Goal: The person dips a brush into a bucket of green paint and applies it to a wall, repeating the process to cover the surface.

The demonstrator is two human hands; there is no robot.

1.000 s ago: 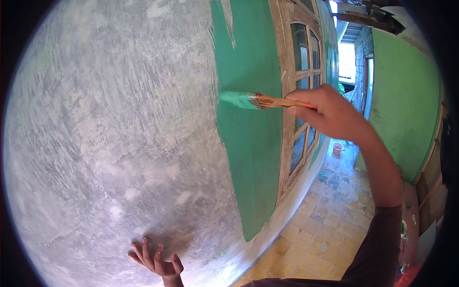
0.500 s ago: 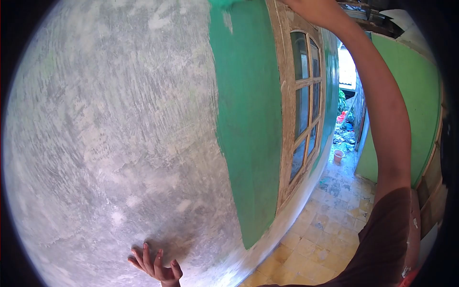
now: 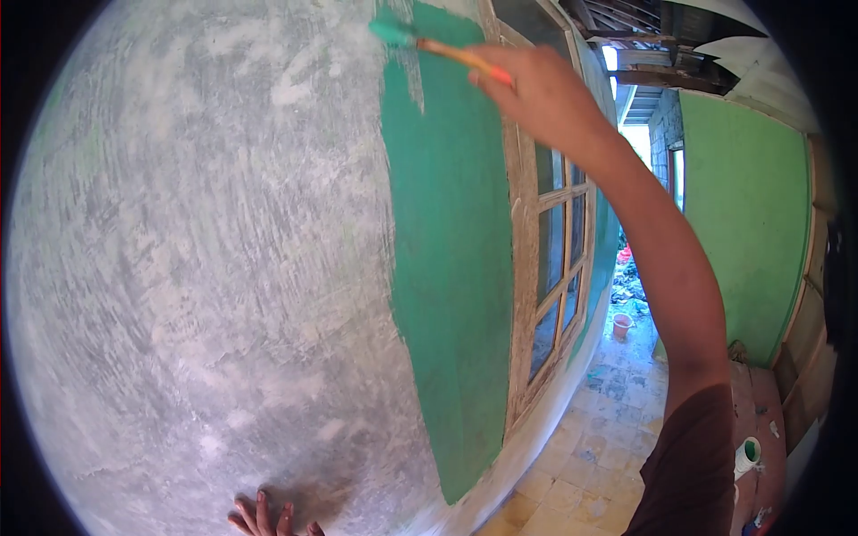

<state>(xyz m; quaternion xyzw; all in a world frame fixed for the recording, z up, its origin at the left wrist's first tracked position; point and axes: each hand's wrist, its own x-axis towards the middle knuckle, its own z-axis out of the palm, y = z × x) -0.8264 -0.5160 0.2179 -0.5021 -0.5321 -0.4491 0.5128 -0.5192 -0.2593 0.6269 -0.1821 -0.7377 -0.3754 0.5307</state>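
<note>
1. Paintbrush [image 3: 429, 45], head view: orange handle, bristles loaded with green paint. It is clamped in the fingers [image 3: 487, 76] of the right hand [image 3: 541, 94], which is raised high at the end of an outstretched arm. The bristle end points away from the fingertips, to the left, and touches the wall [image 3: 206, 268] at the upper edge of the green painted strip [image 3: 447, 268].
2. Right hand: fingers wrapped closed around the rear of the handle; the brush head stands well beyond the fingertips.
3. Left hand [image 3: 268, 523]: only the fingertips show at the bottom edge of the view, spread and pressed flat against the bare grey plaster. They hold nothing.
4. Wall: rough grey-white plaster lies around and above the left fingers; the green strip runs downward below the brush tip.
5. Window frame [image 3: 527, 268]: weathered wood with glass panes, just beside the green strip and beneath the right hand.
6. Tiled floor [image 3: 599, 438]: yellowish tiles well below the right arm, with a small bucket [image 3: 622, 323] far off.
7. Green wall [image 3: 742, 223]: beyond the right arm, well apart from both hands.
</note>
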